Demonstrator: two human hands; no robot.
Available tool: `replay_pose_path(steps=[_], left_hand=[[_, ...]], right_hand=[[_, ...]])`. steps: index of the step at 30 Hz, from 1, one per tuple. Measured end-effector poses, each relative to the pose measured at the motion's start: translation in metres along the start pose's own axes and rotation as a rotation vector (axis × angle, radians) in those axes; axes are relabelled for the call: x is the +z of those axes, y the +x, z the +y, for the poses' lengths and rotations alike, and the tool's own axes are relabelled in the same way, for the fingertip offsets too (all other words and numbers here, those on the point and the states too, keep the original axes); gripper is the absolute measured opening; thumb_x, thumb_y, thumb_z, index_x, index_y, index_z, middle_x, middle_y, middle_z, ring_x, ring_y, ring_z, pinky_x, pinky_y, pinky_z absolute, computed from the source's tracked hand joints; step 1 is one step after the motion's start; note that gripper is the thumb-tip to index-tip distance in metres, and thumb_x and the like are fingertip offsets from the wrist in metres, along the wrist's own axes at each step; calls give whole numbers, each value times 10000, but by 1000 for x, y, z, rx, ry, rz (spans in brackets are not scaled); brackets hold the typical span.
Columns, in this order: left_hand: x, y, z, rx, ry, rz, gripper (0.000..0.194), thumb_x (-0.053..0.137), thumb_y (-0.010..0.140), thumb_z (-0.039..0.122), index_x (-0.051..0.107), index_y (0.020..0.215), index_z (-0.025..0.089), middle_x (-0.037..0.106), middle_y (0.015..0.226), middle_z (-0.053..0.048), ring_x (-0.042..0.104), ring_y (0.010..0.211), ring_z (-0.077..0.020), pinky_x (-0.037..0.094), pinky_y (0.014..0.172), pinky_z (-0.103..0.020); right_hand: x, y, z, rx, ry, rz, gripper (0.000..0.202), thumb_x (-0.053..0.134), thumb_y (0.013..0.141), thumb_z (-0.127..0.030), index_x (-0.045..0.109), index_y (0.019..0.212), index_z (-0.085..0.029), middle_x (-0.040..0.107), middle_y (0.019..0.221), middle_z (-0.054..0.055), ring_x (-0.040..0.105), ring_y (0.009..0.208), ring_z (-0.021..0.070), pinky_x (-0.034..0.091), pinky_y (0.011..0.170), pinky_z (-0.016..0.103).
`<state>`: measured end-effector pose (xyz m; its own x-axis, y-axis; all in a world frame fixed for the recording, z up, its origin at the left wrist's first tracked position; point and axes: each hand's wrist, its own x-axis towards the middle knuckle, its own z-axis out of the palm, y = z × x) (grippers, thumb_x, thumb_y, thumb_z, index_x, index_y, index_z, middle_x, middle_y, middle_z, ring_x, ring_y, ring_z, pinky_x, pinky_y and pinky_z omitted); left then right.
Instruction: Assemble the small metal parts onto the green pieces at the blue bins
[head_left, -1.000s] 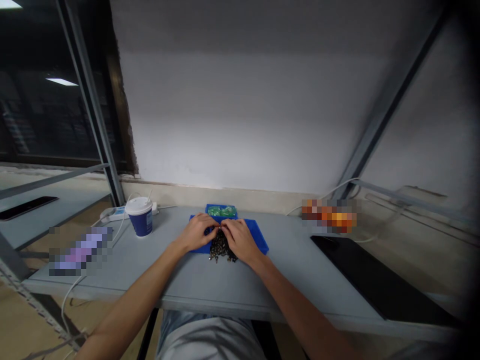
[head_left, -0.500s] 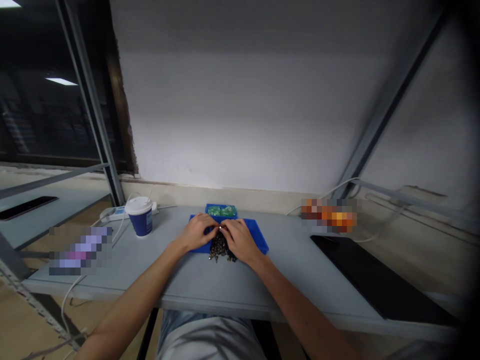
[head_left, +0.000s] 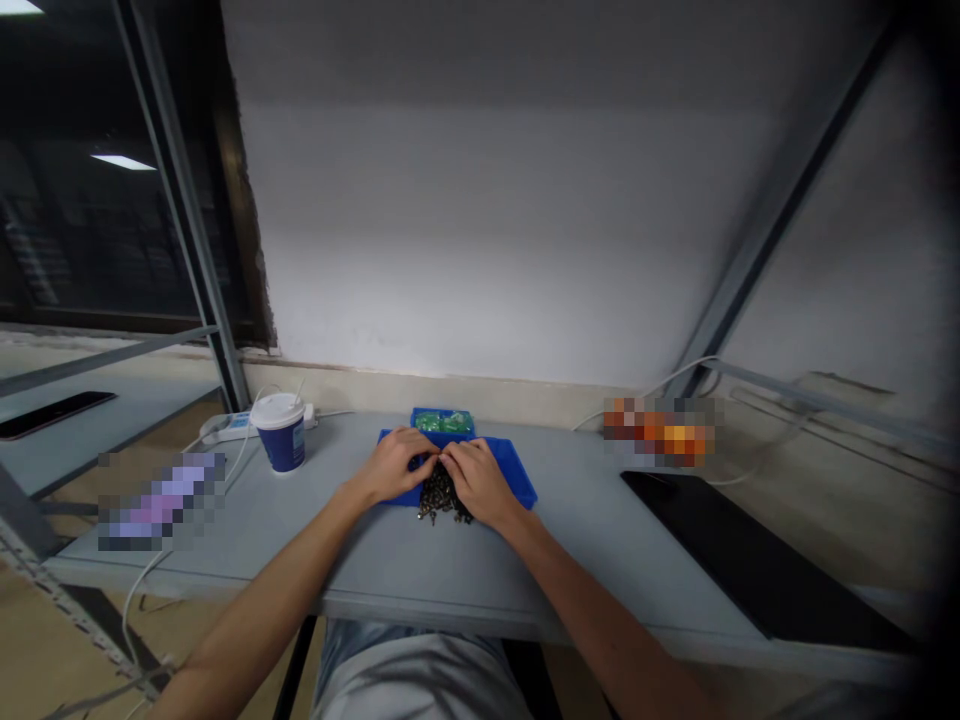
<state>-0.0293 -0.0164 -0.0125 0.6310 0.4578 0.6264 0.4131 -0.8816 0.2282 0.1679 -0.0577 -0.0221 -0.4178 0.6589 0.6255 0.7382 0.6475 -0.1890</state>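
Observation:
My left hand (head_left: 399, 466) and my right hand (head_left: 477, 482) meet fingertip to fingertip above a pile of small metal parts (head_left: 438, 496). Both are closed in a pinch; whatever is between the fingertips is too small to name. The loose parts, dark and brassy, lie on the grey table. Behind my left hand is a blue tray (head_left: 401, 497), and another blue tray (head_left: 516, 474) shows beyond my right hand; my hands partly cover both. At the back, a smaller blue bin (head_left: 444, 434) holds something green in clear wrapping (head_left: 442, 422).
On the left stand a lidded paper cup (head_left: 282, 440) and a white power strip (head_left: 229, 428) with cables. A blurred purple item (head_left: 166, 497) lies nearer the left edge. To the right are a black mat (head_left: 750, 560) and a blurred orange item (head_left: 660, 432).
A small shiny spot visible between my fingertips before is now covered, as the right fingers have shifted slightly. Both arms and the pile stay in place.

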Motion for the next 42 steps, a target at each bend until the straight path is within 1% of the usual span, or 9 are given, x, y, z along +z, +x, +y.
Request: replay_pose_path(steps=[5, 7, 15, 21, 30, 36, 42], left_hand=[[-1, 1, 0, -45, 22, 22, 190, 521, 986, 283, 686, 943, 201, 728, 919, -31, 643, 896, -192, 440, 876, -344], [-2, 1, 1, -51, 23, 21, 193, 517, 986, 285, 684, 939, 200, 727, 916, -32, 642, 892, -193, 442, 877, -347], [-1, 0, 0, -38, 23, -36, 200, 511, 986, 283, 693, 975, 201, 732, 943, -43, 650, 922, -196, 455, 907, -344], [0, 0, -1, -16, 7, -26, 184, 529, 974, 273, 698, 973, 200, 732, 941, -44, 651, 917, -193, 455, 906, -341], [0, -1, -3, 4, -5, -52, 190, 528, 987, 286, 699, 992, 203, 739, 964, -40, 649, 942, -195, 447, 909, -345], [-2, 0, 0, -19, 16, -46, 200, 515, 998, 292, 695, 989, 205, 739, 957, -40, 653, 936, -195, 442, 911, -351], [-2, 1, 1, -65, 48, -20, 204, 511, 997, 292, 690, 943, 210, 736, 918, -34, 651, 907, -196, 437, 896, -352]], right_hand=[[-2, 0, -2, 30, 38, 28, 165, 417, 1055, -254, 569, 1024, -198, 705, 917, 57, 622, 837, 210, 389, 866, 371], [-2, 0, -2, 33, 41, 30, 145, 428, 1047, -238, 568, 1053, -198, 711, 930, 62, 627, 849, 219, 395, 866, 378], [-1, 0, -1, 0, 22, 11, 212, 388, 1060, -239, 581, 980, -204, 705, 933, 66, 618, 850, 213, 400, 854, 370], [1, 0, 0, -6, 12, -13, 228, 385, 1062, -232, 565, 926, -201, 688, 882, 49, 600, 816, 202, 382, 851, 359], [1, 0, 0, 29, 48, -22, 238, 402, 1055, -238, 545, 866, -209, 681, 828, 30, 580, 763, 190, 374, 813, 342], [1, 1, 0, 46, 58, -7, 245, 398, 1063, -253, 559, 883, -208, 700, 857, 30, 595, 762, 181, 380, 819, 345], [-2, 1, -2, 16, -4, -10, 208, 396, 1065, -244, 574, 966, -201, 714, 930, 58, 636, 865, 200, 380, 872, 364]])
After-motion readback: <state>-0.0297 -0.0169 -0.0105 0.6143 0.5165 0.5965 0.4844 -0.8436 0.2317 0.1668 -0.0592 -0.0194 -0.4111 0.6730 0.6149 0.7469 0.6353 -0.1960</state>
